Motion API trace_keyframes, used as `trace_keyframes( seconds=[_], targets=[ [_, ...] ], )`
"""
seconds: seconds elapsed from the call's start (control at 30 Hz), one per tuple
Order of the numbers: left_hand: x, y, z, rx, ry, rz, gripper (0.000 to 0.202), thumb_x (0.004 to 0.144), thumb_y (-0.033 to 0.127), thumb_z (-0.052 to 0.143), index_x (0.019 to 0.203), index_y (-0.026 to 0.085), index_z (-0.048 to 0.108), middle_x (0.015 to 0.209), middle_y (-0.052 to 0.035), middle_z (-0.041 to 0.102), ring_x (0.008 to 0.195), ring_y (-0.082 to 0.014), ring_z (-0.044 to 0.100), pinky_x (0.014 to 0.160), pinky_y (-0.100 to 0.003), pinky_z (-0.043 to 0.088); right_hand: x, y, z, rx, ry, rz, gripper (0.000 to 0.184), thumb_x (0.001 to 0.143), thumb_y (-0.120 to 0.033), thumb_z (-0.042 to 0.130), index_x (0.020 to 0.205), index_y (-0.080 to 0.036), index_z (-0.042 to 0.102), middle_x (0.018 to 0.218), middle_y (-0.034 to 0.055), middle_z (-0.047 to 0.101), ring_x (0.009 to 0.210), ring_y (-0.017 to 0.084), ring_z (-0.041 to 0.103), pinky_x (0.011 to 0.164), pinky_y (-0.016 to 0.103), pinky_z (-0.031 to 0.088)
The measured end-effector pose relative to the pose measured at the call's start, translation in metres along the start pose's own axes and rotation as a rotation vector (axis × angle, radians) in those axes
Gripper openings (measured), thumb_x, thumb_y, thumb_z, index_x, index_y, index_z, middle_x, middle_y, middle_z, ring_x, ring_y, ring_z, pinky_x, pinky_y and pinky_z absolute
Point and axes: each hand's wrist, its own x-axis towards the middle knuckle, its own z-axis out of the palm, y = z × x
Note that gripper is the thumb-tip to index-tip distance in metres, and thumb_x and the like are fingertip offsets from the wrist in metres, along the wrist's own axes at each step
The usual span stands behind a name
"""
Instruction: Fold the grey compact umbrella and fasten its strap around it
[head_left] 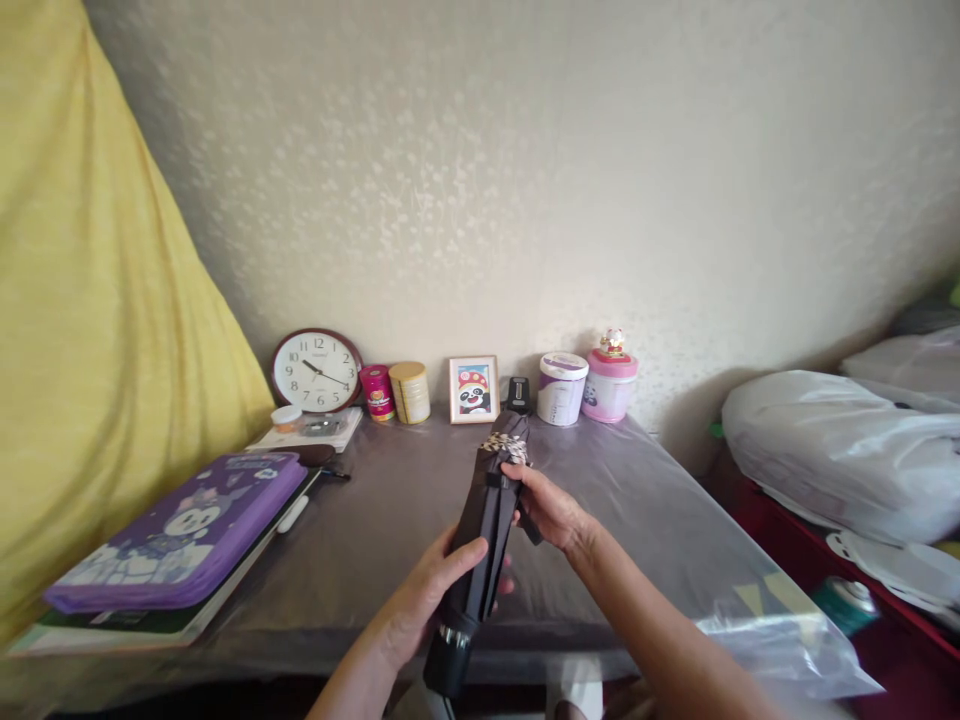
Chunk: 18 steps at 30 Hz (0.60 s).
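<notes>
A folded dark umbrella (487, 500) is held over the table (390, 520), its handle toward me and its tip end pointing at the wall. My left hand (435, 585) wraps around the lower part of the canopy, just above the handle (448, 665). My right hand (544, 500) grips the upper part near the rib tips and the strap.
Along the wall stand a round clock (316, 370), a pink tin (376, 391), a gold tin (409, 391), a small framed picture (474, 389), a white tub (562, 388) and a pink jar (609, 383). A purple case (187, 530) lies on books at left. White plastic bags (840, 450) sit right.
</notes>
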Motion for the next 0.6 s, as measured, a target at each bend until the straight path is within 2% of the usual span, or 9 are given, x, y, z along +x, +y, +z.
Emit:
trace_keyframes(
  seconds=[0.1, 0.17, 0.2, 0.27, 0.33, 0.4, 0.5, 0.53, 0.6],
  targets=[
    [-0.001, -0.005, 0.000, 0.012, 0.037, -0.025, 0.049, 0.077, 0.045, 0.060, 0.117, 0.019, 0.052, 0.075, -0.0036, 0.065, 0.056, -0.0155, 0.063, 0.052, -0.027, 0.049, -0.001, 0.003, 0.007, -0.070, -0.014, -0.014, 0.026, 0.073, -0.039, 0.063, 0.072, -0.014, 0.058, 0.054, -0.0021, 0.059, 0.039, 0.006, 0.046, 0.036, 0.015, 0.036],
    [-0.002, -0.005, 0.002, 0.123, 0.094, -0.010, 0.048, 0.076, 0.046, 0.059, 0.116, 0.019, 0.053, 0.069, -0.0010, 0.062, 0.051, -0.0149, 0.060, 0.047, -0.026, 0.047, -0.001, 0.004, 0.010, -0.127, -0.005, -0.039, 0.028, 0.071, -0.041, 0.066, 0.073, -0.014, 0.058, 0.055, -0.0026, 0.058, 0.041, 0.006, 0.048, 0.034, 0.015, 0.035],
    [-0.002, -0.005, 0.002, 0.192, 0.125, 0.029, 0.048, 0.076, 0.046, 0.059, 0.115, 0.020, 0.054, 0.072, -0.0017, 0.064, 0.056, -0.0164, 0.062, 0.051, -0.027, 0.048, 0.000, 0.005, 0.011, -0.154, 0.001, -0.056, 0.028, 0.070, -0.041, 0.067, 0.074, -0.015, 0.058, 0.055, -0.0028, 0.058, 0.041, 0.006, 0.048, 0.034, 0.015, 0.035],
    [-0.002, -0.003, 0.004, 0.343, 0.178, 0.163, 0.045, 0.076, 0.041, 0.061, 0.115, 0.020, 0.056, 0.088, -0.0051, 0.067, 0.079, -0.0212, 0.064, 0.070, -0.031, 0.050, 0.002, 0.007, 0.010, -0.189, 0.023, -0.097, 0.029, 0.069, -0.041, 0.068, 0.075, -0.015, 0.057, 0.056, -0.0040, 0.056, 0.041, 0.006, 0.047, 0.032, 0.014, 0.033],
    [0.000, -0.002, 0.005, 0.459, 0.208, 0.291, 0.043, 0.076, 0.036, 0.061, 0.115, 0.019, 0.057, 0.106, -0.0072, 0.065, 0.100, -0.0244, 0.058, 0.089, -0.034, 0.043, 0.004, 0.009, 0.009, -0.207, 0.065, -0.127, 0.030, 0.069, -0.041, 0.068, 0.079, -0.016, 0.056, 0.055, -0.0053, 0.054, 0.040, 0.005, 0.045, 0.031, 0.014, 0.031],
    [0.001, -0.001, 0.006, 0.516, 0.210, 0.331, 0.042, 0.077, 0.033, 0.059, 0.116, 0.018, 0.056, 0.114, -0.0078, 0.062, 0.108, -0.0258, 0.054, 0.096, -0.036, 0.037, 0.006, 0.011, 0.008, -0.214, 0.112, -0.143, 0.030, 0.069, -0.041, 0.068, 0.082, -0.017, 0.055, 0.056, -0.0061, 0.052, 0.039, 0.005, 0.043, 0.030, 0.014, 0.029],
    [0.000, 0.001, 0.007, 0.484, 0.182, 0.295, 0.043, 0.076, 0.035, 0.061, 0.115, 0.018, 0.056, 0.115, -0.0076, 0.062, 0.109, -0.0257, 0.053, 0.096, -0.036, 0.037, 0.006, 0.012, 0.009, -0.210, 0.161, -0.149, 0.028, 0.071, -0.041, 0.066, 0.080, -0.017, 0.055, 0.052, -0.0064, 0.051, 0.036, 0.005, 0.041, 0.030, 0.015, 0.027],
    [-0.001, 0.002, 0.007, 0.439, 0.169, 0.250, 0.044, 0.075, 0.036, 0.062, 0.115, 0.019, 0.056, 0.111, -0.0078, 0.064, 0.104, -0.0250, 0.056, 0.092, -0.035, 0.040, 0.005, 0.011, 0.011, -0.204, 0.170, -0.150, 0.028, 0.071, -0.042, 0.065, 0.078, -0.017, 0.055, 0.051, -0.0063, 0.050, 0.035, 0.005, 0.040, 0.030, 0.015, 0.027],
    [-0.002, 0.003, 0.010, 0.290, 0.136, 0.090, 0.048, 0.075, 0.041, 0.061, 0.117, 0.019, 0.053, 0.094, -0.0076, 0.067, 0.081, -0.0219, 0.063, 0.074, -0.034, 0.049, 0.003, 0.010, 0.015, -0.190, 0.168, -0.141, 0.031, 0.072, -0.046, 0.063, 0.073, -0.016, 0.056, 0.048, -0.0060, 0.048, 0.034, 0.004, 0.038, 0.030, 0.015, 0.025]
  ],
)
